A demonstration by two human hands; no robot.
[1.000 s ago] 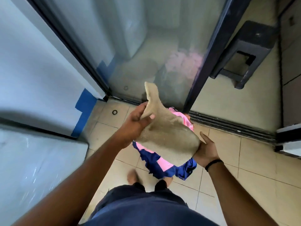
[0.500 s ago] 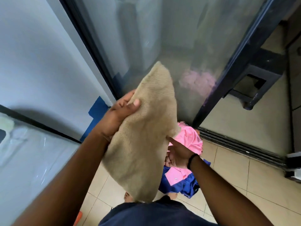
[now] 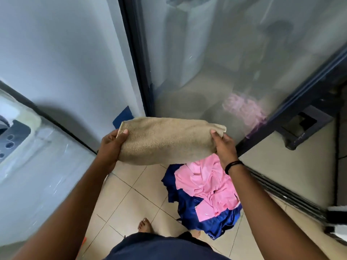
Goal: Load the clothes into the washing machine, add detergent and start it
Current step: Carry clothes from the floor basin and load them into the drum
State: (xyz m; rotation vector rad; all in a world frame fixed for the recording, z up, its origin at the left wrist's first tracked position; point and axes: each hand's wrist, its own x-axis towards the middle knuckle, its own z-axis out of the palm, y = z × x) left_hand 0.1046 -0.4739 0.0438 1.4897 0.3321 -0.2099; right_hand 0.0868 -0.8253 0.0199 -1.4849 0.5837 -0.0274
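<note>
While we hold the beige towel (image 3: 165, 142) stretched between left hand (image 3: 110, 147) and right hand (image 3: 223, 145), both hands gripping its ends, nothing looks loaded. Pink-and-blue clothes (image 3: 204, 192) remain on the floor (image 3: 131, 203), lower centre; washing machine (image 3: 28, 166) at left awaits, detergent and start pending.

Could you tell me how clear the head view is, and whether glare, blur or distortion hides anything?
Head view: the tan towel and both hands, left and right, are fairly sharp; the glass door is hazy with pale reflections; the washing machine at the left edge is smeared; wide-angle bending curves the door frame.
</note>
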